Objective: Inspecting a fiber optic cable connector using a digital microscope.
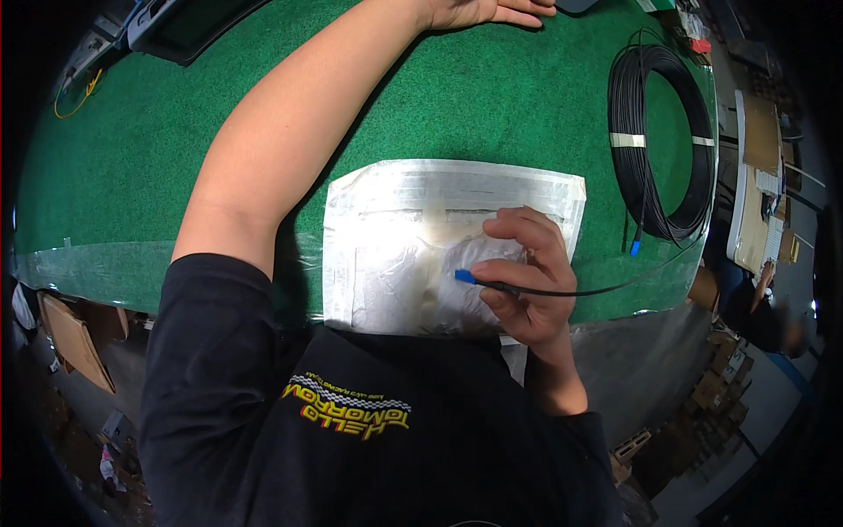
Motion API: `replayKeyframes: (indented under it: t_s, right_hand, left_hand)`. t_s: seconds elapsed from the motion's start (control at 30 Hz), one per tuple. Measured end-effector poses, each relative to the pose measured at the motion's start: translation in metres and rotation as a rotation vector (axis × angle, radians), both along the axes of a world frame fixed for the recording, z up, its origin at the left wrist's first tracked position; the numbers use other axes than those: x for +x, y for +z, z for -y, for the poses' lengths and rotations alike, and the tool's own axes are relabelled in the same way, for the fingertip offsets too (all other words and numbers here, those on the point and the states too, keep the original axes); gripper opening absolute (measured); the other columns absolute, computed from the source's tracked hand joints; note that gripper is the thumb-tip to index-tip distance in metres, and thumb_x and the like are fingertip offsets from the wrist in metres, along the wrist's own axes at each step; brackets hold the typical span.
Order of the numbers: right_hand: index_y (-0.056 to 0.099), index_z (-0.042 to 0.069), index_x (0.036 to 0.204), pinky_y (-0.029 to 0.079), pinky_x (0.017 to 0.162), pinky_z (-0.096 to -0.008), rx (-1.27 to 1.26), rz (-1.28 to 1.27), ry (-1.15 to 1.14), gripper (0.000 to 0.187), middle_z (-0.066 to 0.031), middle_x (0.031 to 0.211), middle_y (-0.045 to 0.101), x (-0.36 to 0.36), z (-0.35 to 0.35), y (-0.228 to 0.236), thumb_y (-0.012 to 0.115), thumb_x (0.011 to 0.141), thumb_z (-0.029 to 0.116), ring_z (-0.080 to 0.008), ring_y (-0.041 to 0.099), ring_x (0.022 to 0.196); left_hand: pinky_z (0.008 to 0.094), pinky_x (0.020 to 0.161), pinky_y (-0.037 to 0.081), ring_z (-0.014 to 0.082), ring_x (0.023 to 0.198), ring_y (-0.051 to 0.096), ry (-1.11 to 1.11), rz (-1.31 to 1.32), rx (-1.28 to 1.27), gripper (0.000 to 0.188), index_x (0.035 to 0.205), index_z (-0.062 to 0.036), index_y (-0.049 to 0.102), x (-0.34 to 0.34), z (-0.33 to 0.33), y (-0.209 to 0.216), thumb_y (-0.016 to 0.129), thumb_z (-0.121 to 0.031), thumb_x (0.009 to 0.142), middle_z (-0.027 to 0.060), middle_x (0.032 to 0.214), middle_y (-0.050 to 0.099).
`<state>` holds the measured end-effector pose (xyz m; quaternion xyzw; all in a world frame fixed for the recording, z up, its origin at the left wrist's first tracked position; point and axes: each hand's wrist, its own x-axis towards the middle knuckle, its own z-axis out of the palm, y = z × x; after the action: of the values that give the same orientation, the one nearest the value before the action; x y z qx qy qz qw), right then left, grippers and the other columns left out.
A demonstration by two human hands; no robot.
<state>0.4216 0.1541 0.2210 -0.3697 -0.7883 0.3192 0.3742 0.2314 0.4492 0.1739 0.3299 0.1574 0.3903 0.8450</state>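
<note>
My right hand (537, 272) pinches a thin black cable (587, 292) just behind its blue connector (464, 276), over a pale sheet (452, 176) taped at the near edge of the table. From the hand the cable runs right toward a coil of black cable (620, 167), bound with pale bands. Another blue connector (634, 249) hangs at the coil's near end. My left arm reaches far across the table. At the top edge of the picture my left hand (470, 12) lies with its fingers stretched out, partly cut off, holding nothing that shows.
Green matting (492, 97) covers the table, with clear film along its near edge. A dark device with a grey frame (189, 31) stands far left, near a yellow cord (79, 98). Beyond the right edge are a shelf (751, 176) and cardboard boxes (724, 373). A person is at the far right.
</note>
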Motion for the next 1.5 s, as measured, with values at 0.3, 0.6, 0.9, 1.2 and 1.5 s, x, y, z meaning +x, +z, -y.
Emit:
replayKeyframes:
  t_s: [0.3,0.6,0.9,1.2,1.5]
  right_hand:
    - [0.079,0.005,0.101,0.049,0.099,-0.0478,0.005,0.034,0.014,0.027,-0.0186,0.124,0.066,-0.0008,-0.0004,-0.0008,0.078,0.091,0.031,-0.0391,0.060,0.118]
    - [0.079,0.009,0.102,0.050,0.097,-0.0460,-0.015,0.036,-0.020,0.024,-0.0139,0.124,0.067,-0.0027,-0.0006,0.0001,0.081,0.086,0.026,-0.0353,0.061,0.115]
    - [0.077,0.006,0.103,0.050,0.097,-0.0466,-0.022,-0.005,-0.012,0.022,-0.0158,0.123,0.066,0.0010,0.0018,-0.0019,0.079,0.088,0.022,-0.0366,0.062,0.116]
    - [0.077,0.005,0.103,0.051,0.097,-0.0464,-0.024,-0.062,-0.056,0.020,-0.0160,0.122,0.066,0.0000,0.0025,-0.0032,0.078,0.088,0.019,-0.0367,0.062,0.115]
    - [0.074,0.001,0.101,0.052,0.095,-0.0443,-0.013,-0.030,-0.090,0.018,-0.0186,0.121,0.065,-0.0036,0.0030,-0.0030,0.075,0.088,0.014,-0.0366,0.062,0.115]
  left_hand:
    - [0.0437,0.087,0.061,0.0280,0.092,0.074,0.004,-0.010,0.005,0.074,0.118,-0.0057,0.067,-0.0005,0.0017,0.0018,0.053,-0.075,0.095,0.0129,0.096,0.073]
    - [0.0442,0.087,0.060,0.0285,0.090,0.074,0.023,-0.034,-0.019,0.076,0.116,-0.0042,0.067,-0.0002,0.0018,0.0031,0.054,-0.076,0.094,0.0132,0.095,0.073]
    - [0.0447,0.088,0.060,0.0283,0.089,0.074,0.002,0.007,-0.004,0.076,0.117,-0.0038,0.067,-0.0005,0.0007,0.0003,0.053,-0.075,0.094,0.0132,0.095,0.073]
    - [0.0432,0.086,0.060,0.0275,0.090,0.074,0.003,-0.002,0.011,0.077,0.117,-0.0035,0.067,0.0009,0.0019,0.0036,0.052,-0.076,0.095,0.0128,0.095,0.073]
    - [0.0429,0.086,0.061,0.0274,0.090,0.074,0.022,-0.017,0.017,0.077,0.117,-0.0042,0.067,-0.0003,0.0028,0.0031,0.053,-0.076,0.094,0.0113,0.093,0.073]
